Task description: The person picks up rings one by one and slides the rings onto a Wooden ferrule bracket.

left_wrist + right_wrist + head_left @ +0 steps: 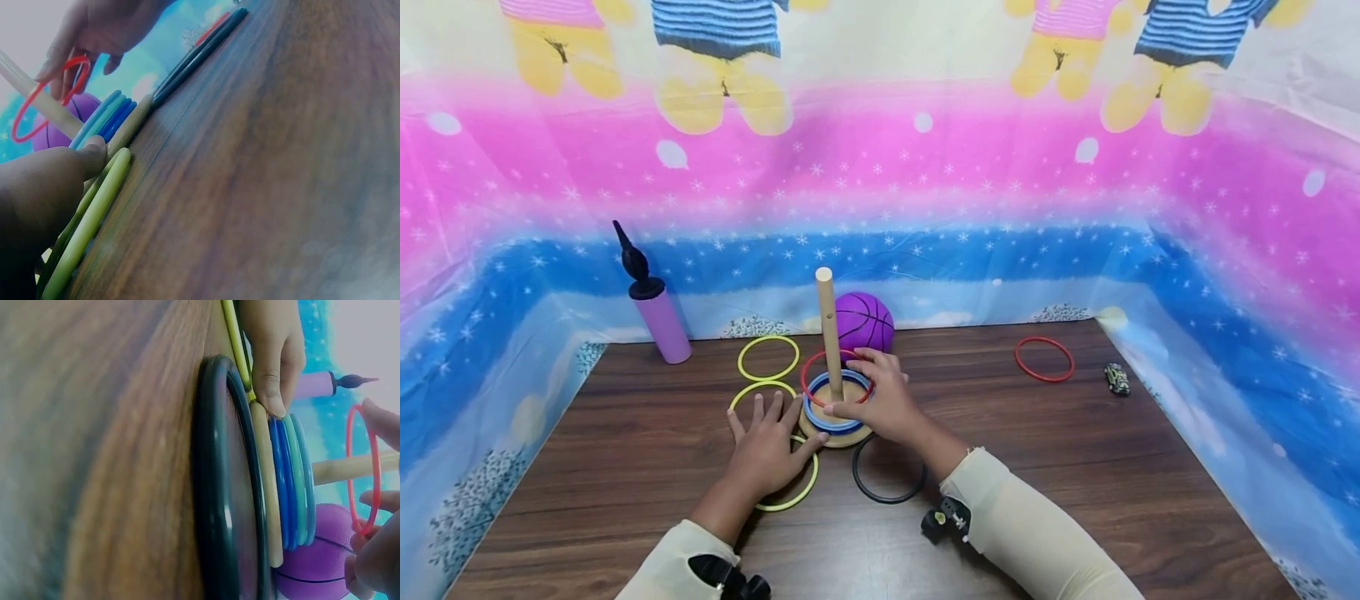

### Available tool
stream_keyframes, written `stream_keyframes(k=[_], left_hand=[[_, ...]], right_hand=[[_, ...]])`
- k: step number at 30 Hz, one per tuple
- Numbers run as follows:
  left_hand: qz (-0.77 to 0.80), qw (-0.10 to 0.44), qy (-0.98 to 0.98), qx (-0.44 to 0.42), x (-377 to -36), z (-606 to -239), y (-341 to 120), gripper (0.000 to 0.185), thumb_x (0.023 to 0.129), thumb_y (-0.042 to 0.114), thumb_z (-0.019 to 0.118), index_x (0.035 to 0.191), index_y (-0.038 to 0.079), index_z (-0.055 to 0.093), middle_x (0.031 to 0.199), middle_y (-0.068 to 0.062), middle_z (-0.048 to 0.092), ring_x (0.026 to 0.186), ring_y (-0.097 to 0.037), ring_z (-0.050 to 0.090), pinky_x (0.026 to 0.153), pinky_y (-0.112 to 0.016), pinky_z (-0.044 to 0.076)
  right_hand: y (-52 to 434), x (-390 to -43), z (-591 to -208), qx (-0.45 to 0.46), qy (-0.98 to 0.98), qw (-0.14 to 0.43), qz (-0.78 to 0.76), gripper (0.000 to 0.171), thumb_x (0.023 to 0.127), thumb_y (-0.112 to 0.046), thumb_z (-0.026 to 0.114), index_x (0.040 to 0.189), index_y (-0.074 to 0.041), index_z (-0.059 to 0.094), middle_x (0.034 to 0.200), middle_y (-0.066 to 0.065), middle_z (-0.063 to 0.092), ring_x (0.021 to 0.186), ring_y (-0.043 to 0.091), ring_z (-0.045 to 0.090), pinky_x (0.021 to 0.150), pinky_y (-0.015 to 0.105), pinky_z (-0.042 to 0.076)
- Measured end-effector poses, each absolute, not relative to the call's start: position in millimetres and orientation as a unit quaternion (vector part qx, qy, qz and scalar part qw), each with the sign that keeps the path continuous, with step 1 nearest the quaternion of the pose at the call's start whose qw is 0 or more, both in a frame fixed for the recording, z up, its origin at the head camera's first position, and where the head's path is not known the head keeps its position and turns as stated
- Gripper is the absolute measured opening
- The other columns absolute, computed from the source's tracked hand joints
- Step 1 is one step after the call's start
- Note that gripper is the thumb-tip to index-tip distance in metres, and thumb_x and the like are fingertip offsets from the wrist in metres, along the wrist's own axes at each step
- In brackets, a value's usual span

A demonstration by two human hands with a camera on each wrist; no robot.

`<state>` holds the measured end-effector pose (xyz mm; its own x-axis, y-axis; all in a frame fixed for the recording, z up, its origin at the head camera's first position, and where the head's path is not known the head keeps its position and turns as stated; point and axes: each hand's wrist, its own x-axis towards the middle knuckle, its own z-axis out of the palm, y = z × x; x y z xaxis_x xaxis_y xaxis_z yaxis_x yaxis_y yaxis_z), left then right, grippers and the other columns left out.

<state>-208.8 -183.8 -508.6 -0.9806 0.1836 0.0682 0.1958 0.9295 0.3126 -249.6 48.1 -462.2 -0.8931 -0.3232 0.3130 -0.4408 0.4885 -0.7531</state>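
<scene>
No readable writing anywhere. Our right hand (880, 400) pinches the red ring (837, 377) around the wooden peg (829, 333), above the blue rings (835, 417). Left hand (767, 446) lies flat, fingers spread, at the base's 9 o'clock, on a yellow ring (790, 492). Only the wrist views show the thumb touching the base.

The left hand (767, 450) covers part of a yellow ring (790, 492), the small toy car (1117, 379) is too tiny to make out, perhaps green, and the right wrist view cuts off the purple ball (315, 562).
</scene>
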Motion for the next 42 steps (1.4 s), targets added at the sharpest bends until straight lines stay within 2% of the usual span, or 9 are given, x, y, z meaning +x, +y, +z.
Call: stream_keyframes(k=[5,11,29,42], left_hand=[[-0.164,0.016,-0.982,-0.096,-208.8,-507.6,-183.6,0.088,0.106,0.068,0.056,0.171,0.011,0.039,0.177,-0.031,0.029,0.164,-0.062,0.012,0.12,-0.092,-0.003],[-0.163,0.017,-0.982,-0.096,-208.6,-508.0,-183.6,0.088,0.106,0.068,0.056,0.17,0.01,0.04,0.176,-0.031,0.029,0.164,-0.062,0.013,0.12,-0.092,-0.002],[-0.16,0.016,-0.982,-0.094,-208.6,-507.2,-182.3,0.088,0.107,0.07,0.053,0.17,0.011,0.04,0.177,-0.03,0.029,0.164,-0.061,0.014,0.122,-0.09,-0.001],[-0.159,0.019,-0.982,-0.097,-208.7,-509.1,-183.4,0.09,0.106,0.072,0.054,0.171,0.012,0.039,0.177,-0.03,0.03,0.165,-0.061,0.014,0.122,-0.09,-0.001]], right_hand=[[49.4,-253.0,-468.8,0.22,-0.873,0.047,0.432,0.075,0.084,-0.04,0.096,0.146,-0.005,0.07,0.166,0.01,0.052,0.155,0.036,0.038,0.122,0.073,0.026],[49.6,-254.7,-476.1,0.235,-0.883,0.041,0.404,0.072,0.084,-0.041,0.097,0.143,-0.01,0.073,0.167,0.012,0.051,0.153,0.038,0.039,0.115,0.071,0.031],[49.9,-257.5,-484.8,0.233,-0.886,0.024,0.401,0.069,0.084,-0.038,0.097,0.143,-0.01,0.073,0.169,0.012,0.049,0.154,0.04,0.037,0.114,0.068,0.03],[51.0,-260.3,-488.7,0.235,-0.887,0.013,0.398,0.07,0.084,-0.038,0.097,0.145,-0.013,0.072,0.17,0.016,0.047,0.155,0.045,0.037,0.116,0.074,0.029]])
